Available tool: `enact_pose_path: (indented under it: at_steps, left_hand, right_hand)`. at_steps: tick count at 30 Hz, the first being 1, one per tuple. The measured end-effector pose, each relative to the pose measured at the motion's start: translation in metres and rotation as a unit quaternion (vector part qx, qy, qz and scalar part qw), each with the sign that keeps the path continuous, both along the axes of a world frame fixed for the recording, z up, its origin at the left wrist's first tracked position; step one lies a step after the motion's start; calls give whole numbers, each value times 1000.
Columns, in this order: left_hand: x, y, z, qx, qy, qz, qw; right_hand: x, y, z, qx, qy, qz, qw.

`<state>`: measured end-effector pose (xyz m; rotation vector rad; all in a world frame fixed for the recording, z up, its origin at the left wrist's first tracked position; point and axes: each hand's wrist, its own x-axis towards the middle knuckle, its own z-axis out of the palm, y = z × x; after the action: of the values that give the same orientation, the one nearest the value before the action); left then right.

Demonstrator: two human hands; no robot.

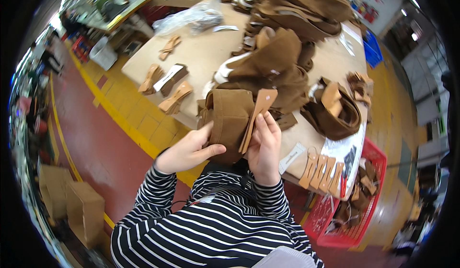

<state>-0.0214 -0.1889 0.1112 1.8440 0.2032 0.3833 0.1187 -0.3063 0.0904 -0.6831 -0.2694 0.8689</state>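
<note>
My left hand point(189, 149) grips the left side of a folded brown fabric piece point(232, 114); its fingers go behind the cloth and its thumb lies across the front. My right hand point(266, 146) pinches a few tan leather-like strips point(258, 114) upright, close against the right edge of that cloth. Both hands are in front of my body at the table's near edge. Just beyond them lies a large heap of brown fabric pieces point(273, 62) with white patches. To the right stands a rolled brown piece point(335, 122) with a tan strip inside.
On the table point(201, 50), bow-shaped bundles of tan strips point(176, 98) lie left and a clear plastic bag point(191, 19) farther back. Several tan tabs point(320, 172) and a red pen point(343, 186) are near right. A red basket point(373, 196) of brown pieces stands beside the table.
</note>
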Motion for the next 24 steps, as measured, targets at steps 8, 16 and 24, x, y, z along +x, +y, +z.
enact_pose_path:
  at_steps: [8,16,24]
  left_hand:
    - [96,-34,-34,68,-23,149,986]
    - [139,-75,-58,214,-28,91,972]
    - [131,-53,-76,189,63,40,979]
  right_hand:
    - [32,-58,-36,-65,-27,-217,974]
    - [28,-44,-73,-93,-64,-290,950]
    - [42,-55,-81,-47,-152,-268,950]
